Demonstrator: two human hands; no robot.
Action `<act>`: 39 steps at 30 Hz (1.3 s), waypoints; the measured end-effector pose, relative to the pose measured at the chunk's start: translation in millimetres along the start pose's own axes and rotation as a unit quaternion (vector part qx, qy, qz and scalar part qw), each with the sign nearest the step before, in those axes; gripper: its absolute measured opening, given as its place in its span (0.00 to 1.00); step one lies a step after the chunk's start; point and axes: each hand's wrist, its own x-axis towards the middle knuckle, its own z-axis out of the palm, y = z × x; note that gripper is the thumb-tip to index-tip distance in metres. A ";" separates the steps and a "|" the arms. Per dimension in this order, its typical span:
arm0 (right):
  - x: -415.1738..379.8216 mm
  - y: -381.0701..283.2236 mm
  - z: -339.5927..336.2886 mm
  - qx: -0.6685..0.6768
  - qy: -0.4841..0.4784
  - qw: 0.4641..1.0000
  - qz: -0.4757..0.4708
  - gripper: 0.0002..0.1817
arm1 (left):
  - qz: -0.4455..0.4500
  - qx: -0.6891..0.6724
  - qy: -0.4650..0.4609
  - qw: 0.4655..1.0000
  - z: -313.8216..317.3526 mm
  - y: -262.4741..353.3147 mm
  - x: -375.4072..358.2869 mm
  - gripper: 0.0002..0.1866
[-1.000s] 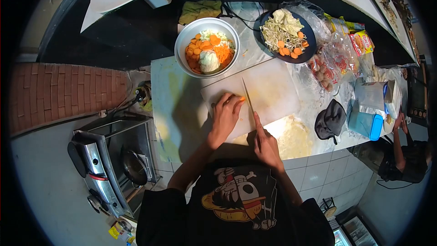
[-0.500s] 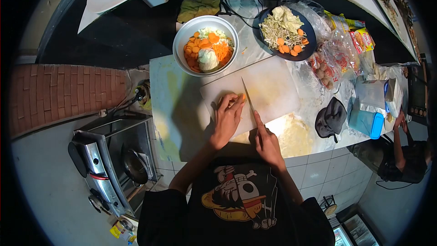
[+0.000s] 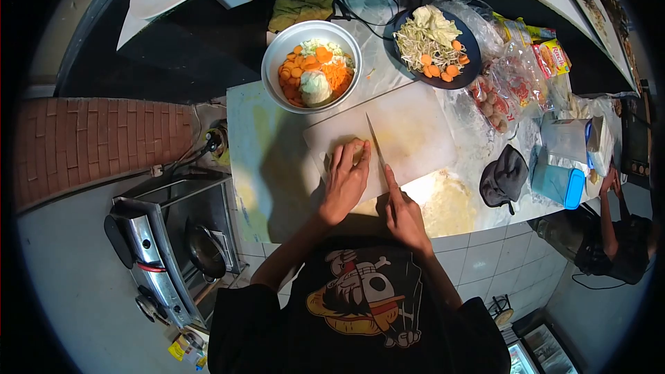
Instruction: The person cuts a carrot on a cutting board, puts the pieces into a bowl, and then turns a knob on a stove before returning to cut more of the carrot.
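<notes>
My right hand [image 3: 405, 218] is closed round the handle of a kitchen knife [image 3: 376, 140]. The blade points away from me over the white cutting board [image 3: 415, 128], just right of my left fingertips. My left hand [image 3: 346, 183] rests on the board with its fingers bent and drawn together. What they pinch is mostly hidden; a bit of orange carrot showed there a moment ago. Beyond the board stands a white bowl [image 3: 272, 83] of sliced and shredded carrot, chopped pale vegetable and a whitish lump.
A dark plate [image 3: 473, 41] holds bean sprouts, carrot slices and cabbage. On the right are plastic bags [image 3: 516, 86], a black cap [image 3: 503, 176] and a blue-lidded container [image 3: 573, 189]. A stove [image 3: 149, 256] is at left. Another person's arm [image 3: 608, 218] shows far right.
The orange bit at my left fingertips is no longer visible, and those fingers have drawn slightly away from the blade. My right hand keeps its grip, with the knife shifted slightly.
</notes>
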 end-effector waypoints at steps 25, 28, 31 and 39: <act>5.1 -6.5 -13.8 -0.045 0.032 0.998 -0.011 0.46 | -0.006 0.061 -0.062 0.996 4.2 9.4 -11.0 0.28; 4.2 -0.8 -17.9 -0.064 0.028 0.997 -0.015 0.44 | 0.002 0.079 -0.048 0.996 7.0 7.7 -14.5 0.28; 3.8 6.6 -18.1 -0.067 0.024 0.997 -0.027 0.43 | -0.002 0.069 -0.054 0.996 6.6 6.6 -15.1 0.28; 4.1 3.7 -17.7 -0.081 0.007 0.996 -0.038 0.41 | -0.018 0.095 -0.065 0.993 7.5 10.1 -18.2 0.31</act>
